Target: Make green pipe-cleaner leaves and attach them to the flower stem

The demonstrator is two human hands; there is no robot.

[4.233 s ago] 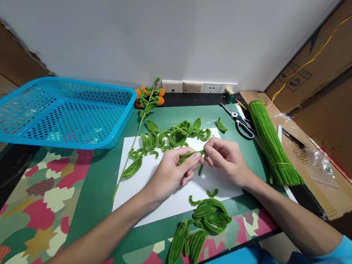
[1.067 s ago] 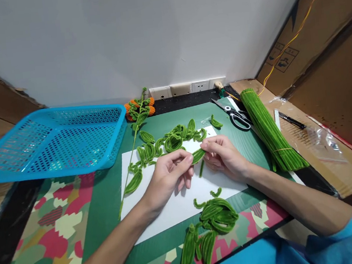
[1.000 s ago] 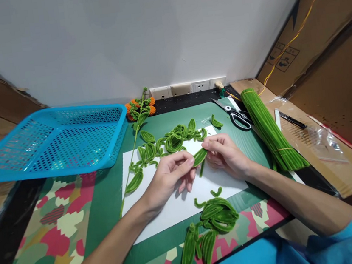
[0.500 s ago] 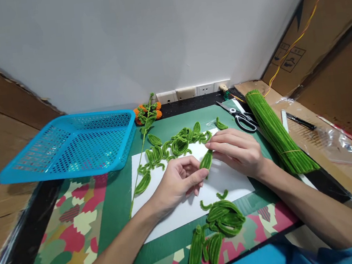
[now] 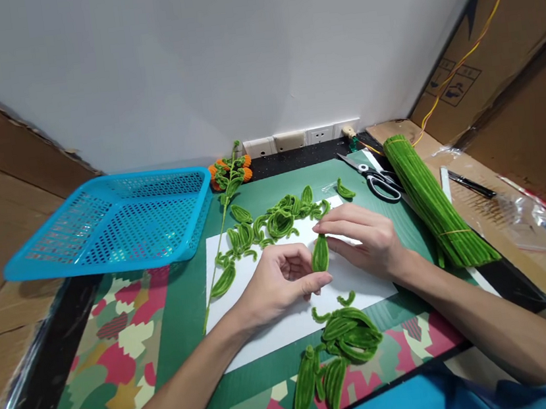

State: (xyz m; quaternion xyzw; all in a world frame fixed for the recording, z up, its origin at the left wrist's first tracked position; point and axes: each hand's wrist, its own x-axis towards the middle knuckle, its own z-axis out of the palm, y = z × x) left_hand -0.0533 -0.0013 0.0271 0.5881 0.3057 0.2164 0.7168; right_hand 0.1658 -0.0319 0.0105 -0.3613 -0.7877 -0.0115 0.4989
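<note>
A green pipe-cleaner leaf (image 5: 319,254) is held upright between my two hands, above a white sheet of paper (image 5: 251,350). My left hand (image 5: 282,276) pinches its lower end between thumb and fingers. The fingertips of my right hand (image 5: 361,237) close on its top tip. Behind the hands, a cluster of green pipe-cleaner leaves and curled bits (image 5: 281,222) spreads along the paper's far edge. Nearer to me lies another pile of green leaves (image 5: 352,334). A long green stem (image 5: 217,254) with leaves crosses the paper's left edge.
A blue perforated basket (image 5: 192,237) stands at left. Orange flowers (image 5: 246,173) lie by the wall sockets. Scissors (image 5: 381,186), a thick bundle of green pipe cleaners (image 5: 434,201) and a black pen-like tool (image 5: 472,184) are at right. Cardboard (image 5: 511,115) walls both sides.
The leaf has turned more upright between my hands, its broad side facing me. My right hand has shifted slightly left. The whole view has moved a little.
</note>
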